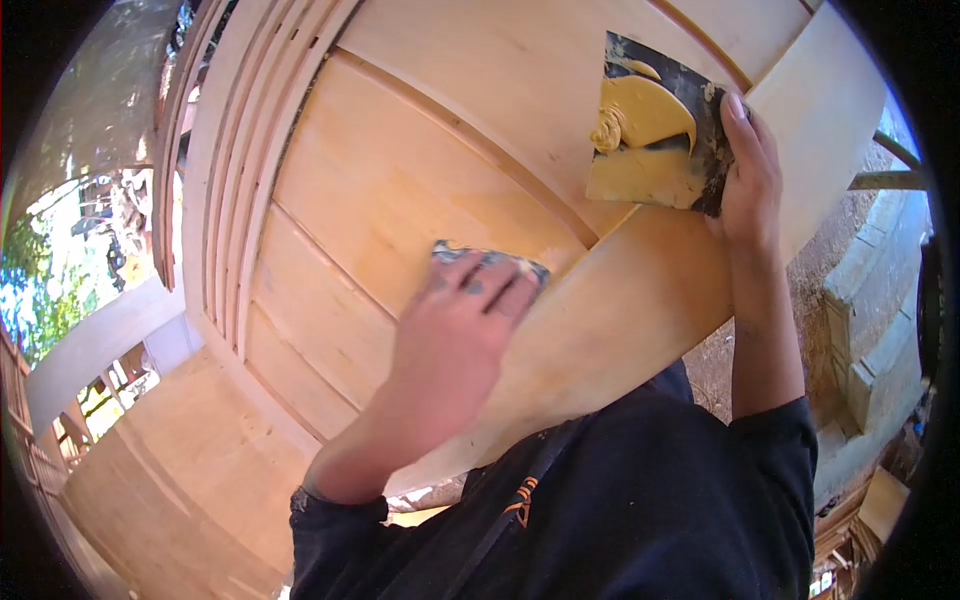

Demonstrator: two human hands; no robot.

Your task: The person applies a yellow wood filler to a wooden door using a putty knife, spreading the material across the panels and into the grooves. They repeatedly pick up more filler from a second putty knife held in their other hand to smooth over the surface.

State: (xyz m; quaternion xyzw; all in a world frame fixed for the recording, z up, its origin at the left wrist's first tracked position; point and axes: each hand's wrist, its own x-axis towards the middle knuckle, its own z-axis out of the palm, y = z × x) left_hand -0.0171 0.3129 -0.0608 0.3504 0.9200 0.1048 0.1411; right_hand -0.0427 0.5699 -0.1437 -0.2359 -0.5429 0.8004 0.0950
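My left hand (455,340) grips a small dark scraper (490,257) with smeared edges, its fingers pressed over the tool. The scraper rests against a pale wooden panel (380,170), where a yellowish-orange smear (400,215) surrounds it. Over at the upper right, my right hand (752,170) clasps the edge of a dark square plate (705,95), thumb on top and the other fingers mostly hidden. A thick mound of tan paste (645,110) and a thinner spread layer lie on that plate.
Curved wooden slats (235,150) run along the panel's left side. A wide smooth board (600,310) crosses in front of my torso. Another curved wooden piece (190,480) is at the lower left. Grey-blue shaped pieces (880,300) and stacked wood (875,510) stand at the right.
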